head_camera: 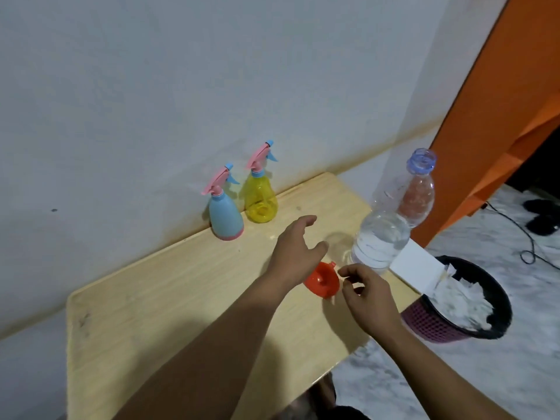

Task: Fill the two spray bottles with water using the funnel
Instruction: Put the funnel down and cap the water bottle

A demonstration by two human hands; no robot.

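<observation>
Pale wooden surface [151, 298] by white wall, nothing yet filled: left hand [295, 247] loose-fingered, right hand [368, 294] curled, empty, beside orange plastic funnel [321, 278]; capped blue [225, 213] and yellow [260, 198] spray bottles beyond, clear water bottle [391, 219] near; next, uncapping.

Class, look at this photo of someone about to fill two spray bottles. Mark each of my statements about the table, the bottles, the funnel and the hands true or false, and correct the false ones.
1. Both spray bottles still have their pink trigger heads on. True: the blue spray bottle and the yellow spray bottle are both capped.
2. The funnel sits in the neck of a spray bottle. False: the orange funnel lies on the wooden table.
3. The clear water bottle has no cap on. True.
4. The left hand grips the water bottle. False: it holds nothing.
5. The right hand is beside the funnel. True.
6. The bin stands on the table. False: it is on the floor.
</observation>
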